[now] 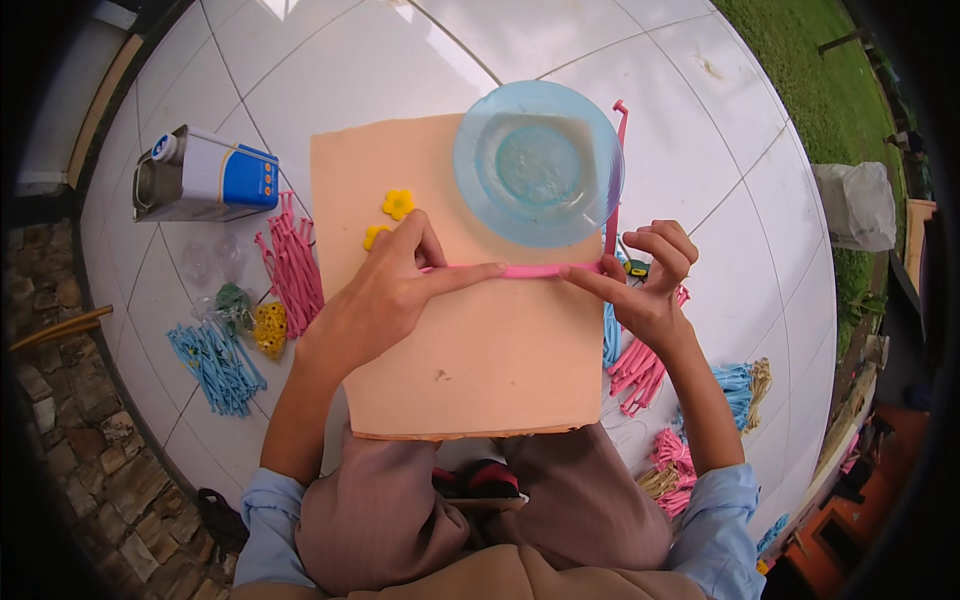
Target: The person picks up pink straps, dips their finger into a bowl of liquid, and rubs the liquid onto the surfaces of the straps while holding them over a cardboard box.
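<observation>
A pink strip (pixel 535 271), narrow and soft-looking, stretches sideways across a peach-coloured board (pixel 480 370) above my lap. My left hand (pixel 380 295) grips its left part, the index finger laid out along it. At the strip's right end, my right hand (pixel 648 298) pinches it between thumb and index finger, with the other fingers curled up. Just past the left hand lie two yellow flower-shaped pieces (pixel 398 205), the nearer one partly covered by my fingers. A translucent blue plate (pixel 478 125) rests on the board's far right part, beyond the strip.
A metal can (pixel 215 178) stands on the white tile floor at left. Beside it lie bundled pink strips (pixel 292 265), blue strips (pixel 215 368) and a bag of yellow pieces (pixel 269 330). More pink strips (pixel 640 372) and blue bundles (pixel 733 388) lie right of the board.
</observation>
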Motion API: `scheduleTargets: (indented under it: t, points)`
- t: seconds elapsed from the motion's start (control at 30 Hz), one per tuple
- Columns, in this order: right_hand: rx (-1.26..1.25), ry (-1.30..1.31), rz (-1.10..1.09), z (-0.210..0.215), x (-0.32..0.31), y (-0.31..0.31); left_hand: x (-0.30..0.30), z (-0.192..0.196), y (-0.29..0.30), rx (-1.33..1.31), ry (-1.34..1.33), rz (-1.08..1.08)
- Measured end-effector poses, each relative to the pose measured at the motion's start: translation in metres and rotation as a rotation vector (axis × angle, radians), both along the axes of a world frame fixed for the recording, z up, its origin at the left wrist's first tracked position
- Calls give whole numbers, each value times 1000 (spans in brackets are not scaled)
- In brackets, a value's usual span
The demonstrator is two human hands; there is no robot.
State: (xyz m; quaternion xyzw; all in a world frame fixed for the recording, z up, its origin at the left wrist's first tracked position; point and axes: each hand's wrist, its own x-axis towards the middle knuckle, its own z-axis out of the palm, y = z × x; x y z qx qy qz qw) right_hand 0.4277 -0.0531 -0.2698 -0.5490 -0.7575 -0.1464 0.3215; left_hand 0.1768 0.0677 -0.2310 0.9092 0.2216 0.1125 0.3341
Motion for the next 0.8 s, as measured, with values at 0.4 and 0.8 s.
scheduleTargets:
  t: [0.4,0.8]
  points:
    - [-175,64,31,4,-2,-1,1,0,1,-9,-19,21]
    - [-266,1355,-204,9,-41,-30,2,-2,-28,207,-244,18]
